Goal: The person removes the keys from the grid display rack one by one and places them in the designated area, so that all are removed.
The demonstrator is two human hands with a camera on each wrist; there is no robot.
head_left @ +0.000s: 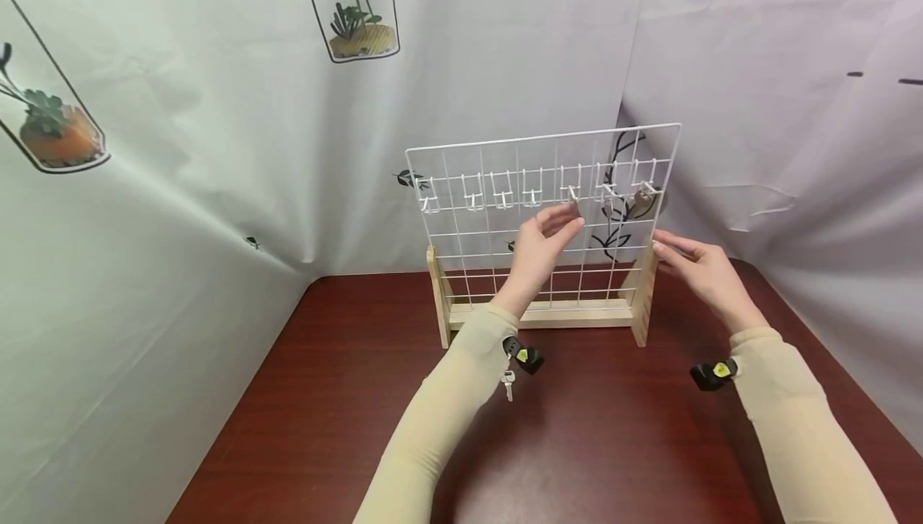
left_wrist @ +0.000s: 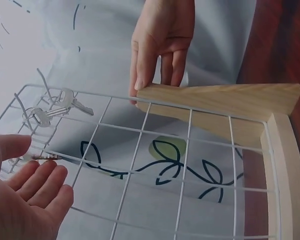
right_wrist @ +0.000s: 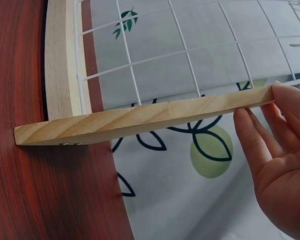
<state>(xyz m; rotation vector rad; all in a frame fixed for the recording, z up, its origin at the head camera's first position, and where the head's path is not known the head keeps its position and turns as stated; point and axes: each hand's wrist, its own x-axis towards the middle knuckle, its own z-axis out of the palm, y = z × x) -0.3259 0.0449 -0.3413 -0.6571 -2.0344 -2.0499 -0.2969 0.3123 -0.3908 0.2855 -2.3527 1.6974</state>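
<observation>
A white wire grid rack (head_left: 548, 231) with a wooden stand (head_left: 643, 308) stands on the table, a row of hooks near its top. My left hand (head_left: 541, 247) is raised at one hook right of the middle. In the left wrist view, a key (left_wrist: 44, 157) shows between the thumb and the spread fingers, which leave a gap. Two more silver keys (left_wrist: 50, 114) (left_wrist: 80, 103) hang on neighbouring hooks. My right hand (head_left: 695, 268) pinches the top of the stand's right wooden upright (right_wrist: 155, 111), thumb on one side and fingers on the other.
A loose key (head_left: 509, 384) lies on the dark red table (head_left: 598, 428) beside my left forearm. Several hooks (head_left: 473, 199) on the left of the grid hold no keys. White cloth (head_left: 216, 211) with printed plants surrounds the table's back and sides.
</observation>
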